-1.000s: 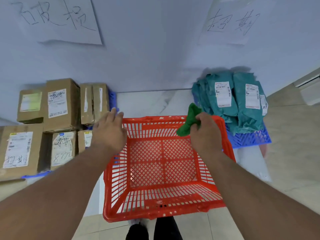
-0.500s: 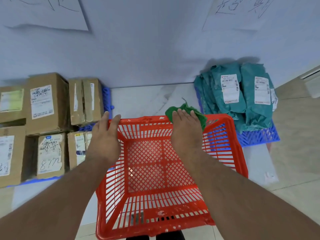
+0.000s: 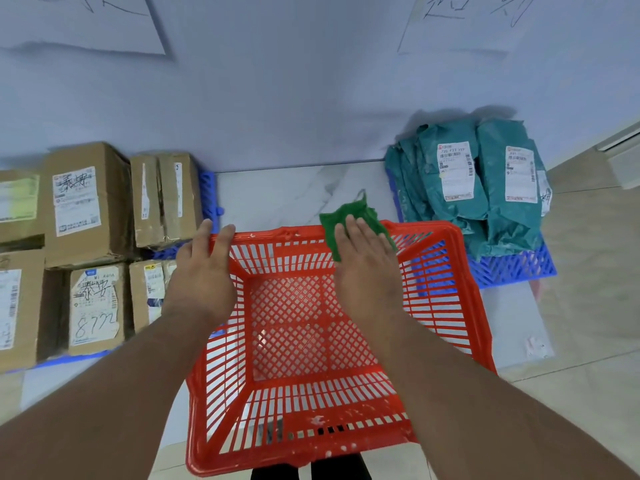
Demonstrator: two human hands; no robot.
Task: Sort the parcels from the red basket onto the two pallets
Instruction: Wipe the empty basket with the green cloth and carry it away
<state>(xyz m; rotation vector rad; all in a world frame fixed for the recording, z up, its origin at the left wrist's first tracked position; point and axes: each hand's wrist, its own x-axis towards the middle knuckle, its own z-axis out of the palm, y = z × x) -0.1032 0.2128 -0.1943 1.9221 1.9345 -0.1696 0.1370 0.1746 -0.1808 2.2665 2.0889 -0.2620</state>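
Observation:
The red basket stands in front of me with no parcels inside. My left hand rests with straight fingers on its far left corner. My right hand lies flat, fingers straight, pressing a green cloth onto the basket's far rim. Several cardboard boxes sit on the blue pallet at the left. Several teal mailer bags are piled on the blue pallet at the right.
A pale wall rises behind both pallets, with two handwritten paper signs taped high up. Between the pallets lies white marble floor. Beige tiles extend to the right.
My right hand went from gripping the bunched green cloth to lying flat on it over the far rim. The left hand stayed on the basket's left corner. The view drew closer.

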